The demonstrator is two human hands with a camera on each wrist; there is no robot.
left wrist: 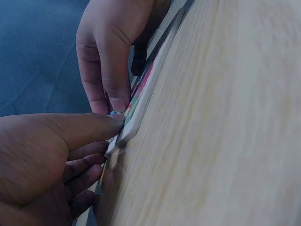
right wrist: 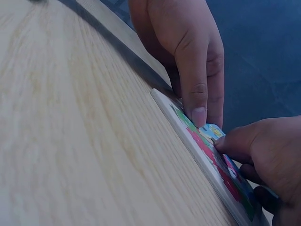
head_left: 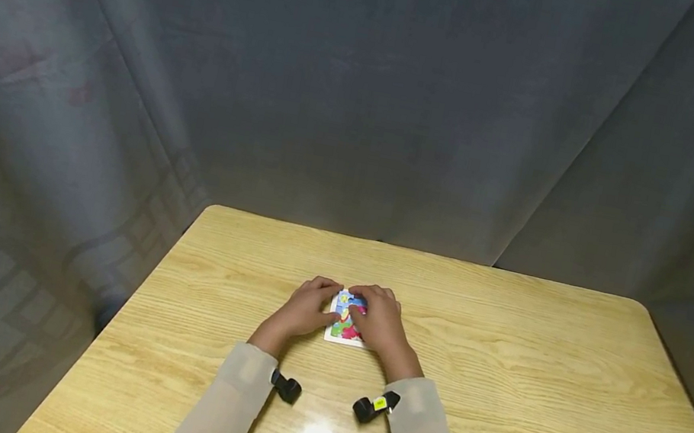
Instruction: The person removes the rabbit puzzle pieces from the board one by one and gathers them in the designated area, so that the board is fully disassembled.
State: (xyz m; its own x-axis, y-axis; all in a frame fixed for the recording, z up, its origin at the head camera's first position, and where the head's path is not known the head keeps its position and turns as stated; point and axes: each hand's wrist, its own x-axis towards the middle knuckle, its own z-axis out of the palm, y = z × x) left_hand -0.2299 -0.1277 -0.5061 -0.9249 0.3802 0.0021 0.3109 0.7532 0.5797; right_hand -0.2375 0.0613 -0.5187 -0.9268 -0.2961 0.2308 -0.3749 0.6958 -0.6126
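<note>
Wood-grained surface bears a white-edged picture board; left hand and right hand, both half-spread, touch it with straightened thumbs.

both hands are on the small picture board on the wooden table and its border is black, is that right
Not quite: the border of the small picture board is white, not black, as the head view shows. The left hand and right hand are on it, on the wooden table.
</note>
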